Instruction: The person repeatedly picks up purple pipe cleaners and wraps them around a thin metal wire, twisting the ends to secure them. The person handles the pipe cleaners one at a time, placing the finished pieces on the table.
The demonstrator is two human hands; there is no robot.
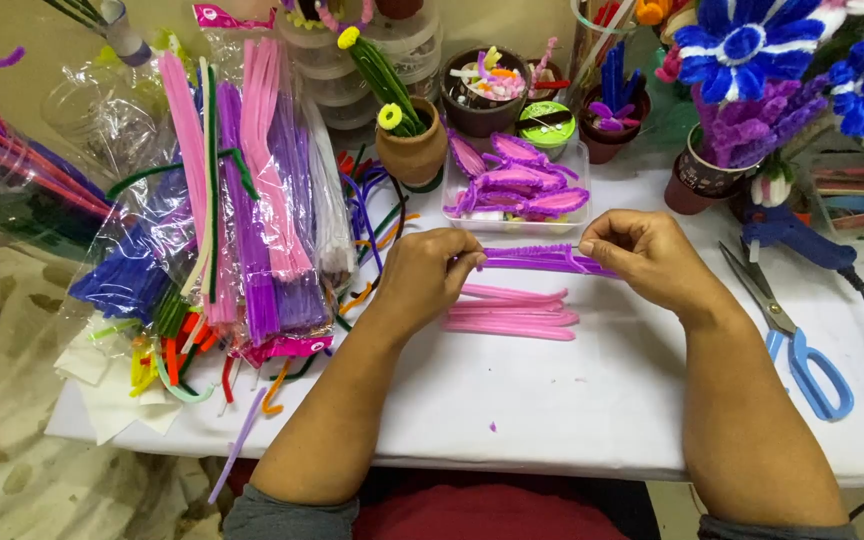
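Observation:
Both my hands hold a short bundle of purple pipe cleaners (542, 260) level above the white table (552, 400). My left hand (430, 272) pinches its left end and my right hand (642, 255) pinches its right end. Just below the bundle, several pink pipe cleaners (512, 312) lie flat on the table, close to my left hand.
Bags of pink, purple and blue pipe cleaners (252, 220) pile up at the left. A clear tray of purple petals (517, 185) and small pots (412, 145) stand behind. Blue-handled scissors (797, 345) and a blue glue gun (797, 235) lie at the right, by blue pipe-cleaner flowers (752, 50).

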